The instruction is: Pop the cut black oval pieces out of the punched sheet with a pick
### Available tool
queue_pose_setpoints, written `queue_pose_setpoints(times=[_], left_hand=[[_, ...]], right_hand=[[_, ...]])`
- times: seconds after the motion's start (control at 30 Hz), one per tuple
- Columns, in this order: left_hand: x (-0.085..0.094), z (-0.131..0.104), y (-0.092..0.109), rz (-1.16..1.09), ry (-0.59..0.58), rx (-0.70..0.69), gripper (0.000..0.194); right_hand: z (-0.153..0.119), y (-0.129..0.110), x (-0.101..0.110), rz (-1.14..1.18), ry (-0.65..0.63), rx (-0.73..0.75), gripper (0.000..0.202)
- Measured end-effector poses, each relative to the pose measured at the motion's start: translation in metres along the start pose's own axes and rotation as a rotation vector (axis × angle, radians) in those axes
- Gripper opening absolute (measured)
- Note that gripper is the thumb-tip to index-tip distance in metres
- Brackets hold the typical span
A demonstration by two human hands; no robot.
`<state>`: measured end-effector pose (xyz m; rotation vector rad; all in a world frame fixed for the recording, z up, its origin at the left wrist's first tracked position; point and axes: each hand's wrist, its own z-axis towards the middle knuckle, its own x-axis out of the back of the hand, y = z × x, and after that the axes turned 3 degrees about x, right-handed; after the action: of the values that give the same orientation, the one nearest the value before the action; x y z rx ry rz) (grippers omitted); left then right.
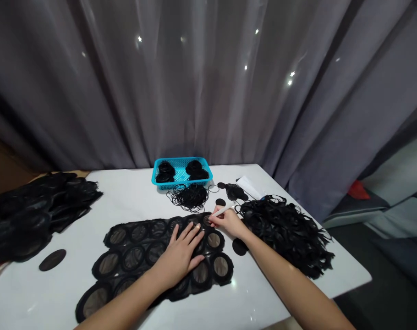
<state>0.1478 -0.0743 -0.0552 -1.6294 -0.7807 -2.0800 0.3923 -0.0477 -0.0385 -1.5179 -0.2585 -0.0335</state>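
A black sheet (146, 250) of thin fabric, patterned with rows of dark-rimmed round pieces, lies flat on the white table. My left hand (179, 256) presses on its middle with the fingers spread, holding nothing. At the sheet's upper right corner, my right hand (227, 221) grips a slim white pen-shaped tool (222, 210). The tool's tip is hidden by my fingers, so its exact kind cannot be made out. Just right of that hand sits a heap of curled black strips (287, 233). A black disc (240, 247) lies below my right wrist.
A blue plastic basket (182, 161) holding black bundles stands at the back, with a tangle of thin black rings (191, 197) before it. Stacked black sheets (40, 211) cover the left side. Another dark disc (52, 260) lies near them. A grey curtain (194, 82) hangs behind the table.
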Motion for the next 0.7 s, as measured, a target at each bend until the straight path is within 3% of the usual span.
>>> queue_pose_setpoints(times=[0.17,0.7], left_hand=[[0.0003,-0.0012,0.0002,0.045,-0.002,-0.006,0.060],[-0.0020,0.0007,0.0004,0.061,0.014,-0.038,0.057]], right_hand=[[0.0018,0.0024,0.0084,-0.120,0.005,0.015,0.016],[0.0038,-0.0002,0.0021,-0.252,0.031,0.036,0.012]])
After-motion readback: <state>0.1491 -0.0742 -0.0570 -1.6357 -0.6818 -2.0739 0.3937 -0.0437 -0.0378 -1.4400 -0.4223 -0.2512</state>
